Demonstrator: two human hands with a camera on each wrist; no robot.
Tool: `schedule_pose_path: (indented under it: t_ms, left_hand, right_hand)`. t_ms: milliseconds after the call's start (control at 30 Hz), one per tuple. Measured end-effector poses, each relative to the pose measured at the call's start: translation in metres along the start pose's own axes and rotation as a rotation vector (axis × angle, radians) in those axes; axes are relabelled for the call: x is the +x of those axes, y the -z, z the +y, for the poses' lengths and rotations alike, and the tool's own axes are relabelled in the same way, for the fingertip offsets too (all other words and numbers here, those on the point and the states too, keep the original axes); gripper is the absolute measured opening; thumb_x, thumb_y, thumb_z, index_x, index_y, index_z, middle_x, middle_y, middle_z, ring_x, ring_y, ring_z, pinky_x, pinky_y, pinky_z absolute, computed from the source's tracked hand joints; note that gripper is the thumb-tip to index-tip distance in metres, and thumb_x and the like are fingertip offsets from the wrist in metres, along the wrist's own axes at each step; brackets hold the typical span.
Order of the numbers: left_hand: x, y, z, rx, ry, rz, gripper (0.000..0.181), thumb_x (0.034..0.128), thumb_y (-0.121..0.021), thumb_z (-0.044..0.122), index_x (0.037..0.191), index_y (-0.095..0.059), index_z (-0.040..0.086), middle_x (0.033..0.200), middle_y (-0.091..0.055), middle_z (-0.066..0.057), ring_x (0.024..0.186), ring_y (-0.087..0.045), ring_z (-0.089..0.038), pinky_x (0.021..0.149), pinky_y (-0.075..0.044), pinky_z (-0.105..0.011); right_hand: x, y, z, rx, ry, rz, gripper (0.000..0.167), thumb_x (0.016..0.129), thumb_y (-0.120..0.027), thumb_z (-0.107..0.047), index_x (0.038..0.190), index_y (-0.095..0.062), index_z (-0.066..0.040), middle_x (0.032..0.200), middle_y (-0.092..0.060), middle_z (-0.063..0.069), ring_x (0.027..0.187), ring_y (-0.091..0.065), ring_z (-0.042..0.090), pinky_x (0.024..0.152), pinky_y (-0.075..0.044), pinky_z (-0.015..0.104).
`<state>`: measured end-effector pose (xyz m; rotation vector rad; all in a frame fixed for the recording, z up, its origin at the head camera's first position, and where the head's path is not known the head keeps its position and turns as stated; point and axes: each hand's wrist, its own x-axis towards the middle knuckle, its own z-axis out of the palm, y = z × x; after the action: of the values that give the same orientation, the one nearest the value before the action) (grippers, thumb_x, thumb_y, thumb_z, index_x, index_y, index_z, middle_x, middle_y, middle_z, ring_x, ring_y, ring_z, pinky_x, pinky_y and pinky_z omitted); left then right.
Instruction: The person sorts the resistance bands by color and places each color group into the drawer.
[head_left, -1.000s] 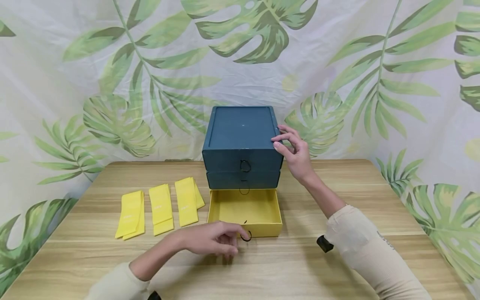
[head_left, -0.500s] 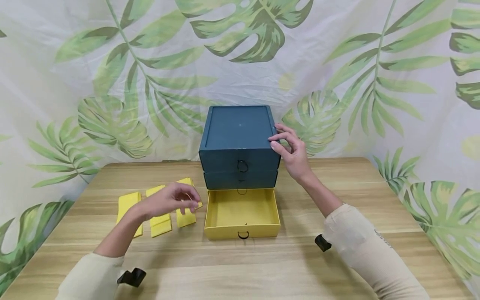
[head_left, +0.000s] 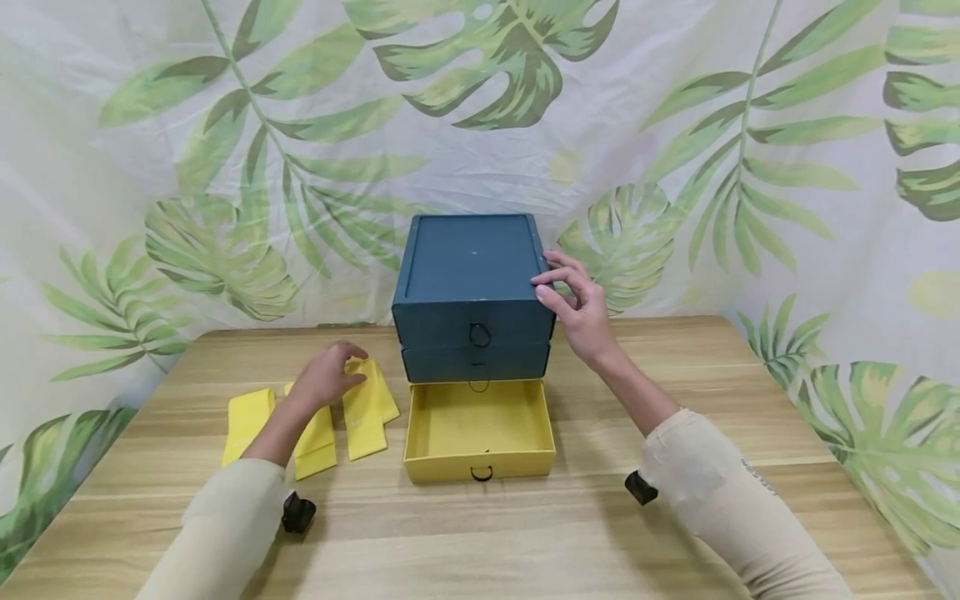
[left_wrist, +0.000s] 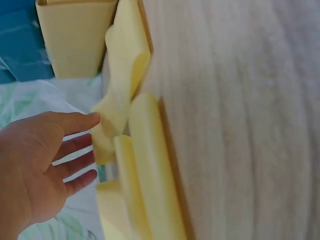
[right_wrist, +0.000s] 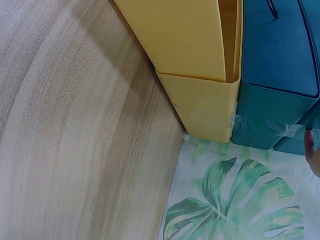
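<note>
In the head view my left hand (head_left: 327,377) hovers at the far end of the rightmost folded yellow strip (head_left: 364,421), thumb and fingers apart. The left wrist view shows the hand's fingers (left_wrist: 75,145) loosely extended beside the soft yellow strips (left_wrist: 152,165); whether the thumb touches one I cannot tell. My right hand (head_left: 583,312) rests its fingertips on the right top edge of a blue drawer box (head_left: 472,258). Only a fingertip (right_wrist: 310,142) of it shows in the right wrist view. Below the blue tiers, a yellow drawer (head_left: 480,468) with a black ring pull stands pulled out, its inside bare.
Two more folded yellow strips, a middle one (head_left: 317,450) and a left one (head_left: 249,417), lie on the wooden table (head_left: 450,542), partly behind my left forearm. A leaf-print cloth (head_left: 480,167) hangs behind the table. Black ring pulls (head_left: 480,335) hang on the blue fronts.
My left hand has left the yellow drawer's ring pull and moved left and away from me to the rightmost yellow strip. My right hand stays on the box; the head view has shifted slightly.
</note>
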<state>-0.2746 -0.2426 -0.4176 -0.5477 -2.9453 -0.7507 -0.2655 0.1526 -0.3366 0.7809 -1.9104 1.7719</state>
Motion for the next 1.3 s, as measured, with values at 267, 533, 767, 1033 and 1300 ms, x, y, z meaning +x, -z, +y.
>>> schedule_pose_path:
  t_ms: [267, 533, 767, 1033, 1300]
  left_hand:
    - [0.002, -0.003, -0.014, 0.003, 0.028, -0.019, 0.035, 0.0892, -0.079, 0.007, 0.118, -0.069, -0.010, 0.111, -0.069, -0.029, 0.103, -0.064, -0.047, 0.087, -0.052, -0.059]
    - [0.003, 0.002, -0.008, -0.026, 0.007, 0.009, 0.019, 0.0883, -0.075, -0.002, 0.106, -0.070, -0.008, 0.098, -0.070, -0.022, 0.091, -0.065, -0.038, 0.080, -0.053, -0.054]
    - [-0.004, 0.027, 0.009, -0.132, -0.067, 0.040, 0.016, 0.0898, -0.075, -0.004, 0.105, -0.071, -0.009, 0.094, -0.072, -0.020, 0.085, -0.066, -0.034, 0.076, -0.053, -0.047]
    - [-0.018, 0.056, 0.039, -0.139, -0.165, 0.059, 0.024, 0.0906, -0.075, -0.004, 0.114, -0.069, -0.006, 0.086, -0.071, -0.011, 0.076, -0.063, -0.021, 0.069, -0.050, -0.033]
    - [-0.026, 0.074, 0.061, -0.192, -0.193, -0.007, 0.031, 0.0975, -0.066, -0.003, 0.128, -0.063, -0.002, 0.089, -0.062, -0.008, 0.069, -0.056, -0.017, 0.062, -0.049, -0.029]
  right_hand:
    - [0.000, -0.003, 0.000, 0.004, 0.004, -0.001, 0.022, 0.098, -0.060, -0.003, 0.108, -0.065, 0.016, 0.152, -0.047, 0.025, 0.144, -0.042, 0.034, 0.094, -0.051, 0.022]
    - [0.000, -0.002, 0.002, 0.002, 0.005, 0.007, 0.022, 0.098, -0.059, -0.002, 0.108, -0.065, 0.017, 0.152, -0.047, 0.025, 0.144, -0.042, 0.036, 0.094, -0.051, 0.022]
    - [0.000, -0.002, 0.003, -0.001, 0.007, 0.009, 0.022, 0.098, -0.059, -0.001, 0.108, -0.065, 0.017, 0.152, -0.047, 0.026, 0.144, -0.041, 0.039, 0.094, -0.051, 0.021]
    - [0.000, -0.002, 0.001, -0.002, 0.007, 0.014, 0.023, 0.098, -0.059, -0.003, 0.107, -0.065, 0.017, 0.151, -0.047, 0.025, 0.142, -0.042, 0.040, 0.095, -0.051, 0.022]
    - [0.000, -0.002, 0.002, -0.002, 0.006, 0.015, 0.024, 0.098, -0.059, -0.005, 0.107, -0.065, 0.017, 0.152, -0.047, 0.025, 0.142, -0.044, 0.034, 0.094, -0.051, 0.022]
